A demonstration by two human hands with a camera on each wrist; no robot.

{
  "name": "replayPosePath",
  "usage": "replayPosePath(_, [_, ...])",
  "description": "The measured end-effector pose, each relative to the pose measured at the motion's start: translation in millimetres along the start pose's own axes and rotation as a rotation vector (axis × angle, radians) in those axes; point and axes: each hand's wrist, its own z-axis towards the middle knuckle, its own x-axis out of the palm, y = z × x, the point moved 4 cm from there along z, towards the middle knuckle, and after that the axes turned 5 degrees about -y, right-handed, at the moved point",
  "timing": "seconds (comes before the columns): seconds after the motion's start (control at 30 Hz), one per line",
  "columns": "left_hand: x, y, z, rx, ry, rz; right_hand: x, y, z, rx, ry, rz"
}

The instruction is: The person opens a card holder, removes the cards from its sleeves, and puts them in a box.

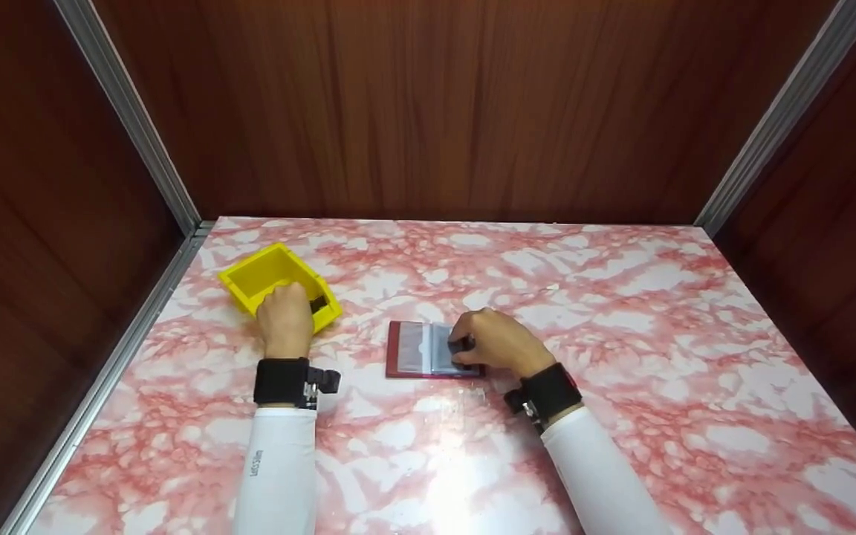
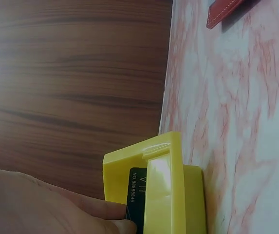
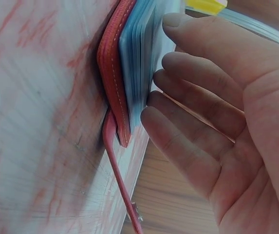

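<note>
My left hand [image 1: 284,319] reaches into a yellow plastic bin [image 1: 285,254] at the left of the table. In the left wrist view its thumb and fingers pinch the edge of a black card [image 2: 137,195] with printed letters and numbers, partly behind the bin wall. A red card holder [image 1: 393,349] lies spread open near the middle of the table, showing clear plastic sleeves [image 1: 411,349]. Over its right side is my right hand [image 1: 502,342], fingers loosely bent and fingertips at the sleeves. The right wrist view shows nothing gripped between thumb and fingers.
The table [image 1: 666,357] has a red and white marbled top. Dark wood panels [image 1: 428,111] close in the back and both sides, with metal rails in the corners. A red strap [image 3: 115,165] sticks out from the card holder.
</note>
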Motion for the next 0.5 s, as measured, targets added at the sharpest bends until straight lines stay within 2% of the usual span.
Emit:
replayPosePath(0.23, [-15.7, 3.5, 2.5, -0.023, -0.012, -0.063, 0.2, 1.0, -1.1, -0.015, -0.011, -0.001])
replayPosePath(0.37, [-33.0, 7.5, 1.2, -0.056, -0.038, -0.174, -0.4, 1.9, -1.8, -0.021, -0.013, -0.009])
replayPosePath(0.5, [-49.8, 2.2, 1.1, -0.075, -0.064, -0.35, -1.6, 2.0, -1.7, -0.026, -0.016, -0.003])
